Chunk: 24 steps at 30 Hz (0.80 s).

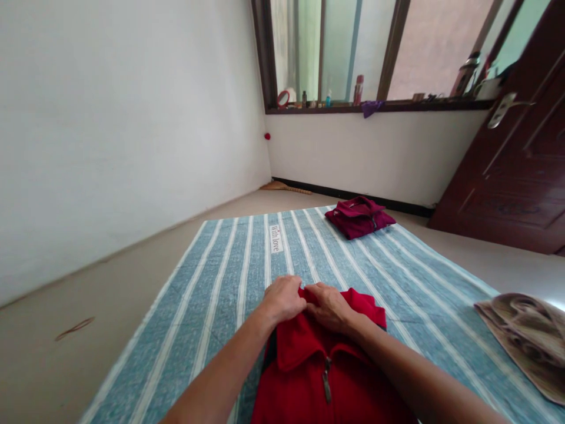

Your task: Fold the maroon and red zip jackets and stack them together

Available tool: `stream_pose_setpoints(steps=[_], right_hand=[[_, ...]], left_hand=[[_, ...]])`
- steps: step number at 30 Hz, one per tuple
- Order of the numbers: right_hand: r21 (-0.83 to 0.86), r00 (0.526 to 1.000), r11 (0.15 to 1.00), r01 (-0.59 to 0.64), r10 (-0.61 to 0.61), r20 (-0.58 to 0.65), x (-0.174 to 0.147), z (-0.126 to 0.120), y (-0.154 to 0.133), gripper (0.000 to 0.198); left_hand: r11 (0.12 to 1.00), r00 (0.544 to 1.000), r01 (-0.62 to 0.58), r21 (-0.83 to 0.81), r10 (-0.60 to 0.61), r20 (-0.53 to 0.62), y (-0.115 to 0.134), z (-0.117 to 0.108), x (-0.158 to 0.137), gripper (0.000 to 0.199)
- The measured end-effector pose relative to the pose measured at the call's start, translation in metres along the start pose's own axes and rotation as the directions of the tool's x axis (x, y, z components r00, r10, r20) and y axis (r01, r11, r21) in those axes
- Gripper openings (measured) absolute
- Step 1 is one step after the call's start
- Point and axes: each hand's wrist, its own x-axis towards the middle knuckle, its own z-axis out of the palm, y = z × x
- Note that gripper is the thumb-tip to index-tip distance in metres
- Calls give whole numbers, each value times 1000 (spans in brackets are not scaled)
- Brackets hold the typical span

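A small white label [275,238] sewn into the blue striped mat [207,294] reads "With love", the letters running along the stripes away from the viewer; no other writing can be read.

The red jacket [318,365] lies on the near middle of the mat, its long axis running from the bottom edge of the view toward the window, collar end farthest from the person. Its zipper pull [326,383] hangs down the centre line, pointing back toward the person. The lower part of the garment is cut off by the bottom of the frame.

Both hands sit at the far edge of the jacket, side by side and nearly touching. The left hand [285,297] is curled closed, pinching the red fabric at its top edge. The right hand [331,307] lies bent over the cloth just beside it, fingers tucked in on the fabric; the fingertips of both are hidden.

Farther off on the mat lies a folded maroon garment [359,217]. A brown towel [527,338] at the right is partly cut off. Small bottles on the windowsill [397,106] are too small to make out
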Motion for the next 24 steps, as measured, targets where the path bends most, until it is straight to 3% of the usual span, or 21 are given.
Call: stream_pose_setpoints(steps=[7,12,24], right_hand=[[31,999,999,-13,15,-52,0,-3,-3,10],[46,1000,999,-22,22,-18,6,-6,-3,23],[51,988,987,-155,154,14,29,-4,-3,18]], left_hand=[[993,993,35,111,-47,105,1,3,18,22],[993,995,19,117,-31,95,-4,2,27,22],[993,991,99,64,-104,81,-9,4,39,17]])
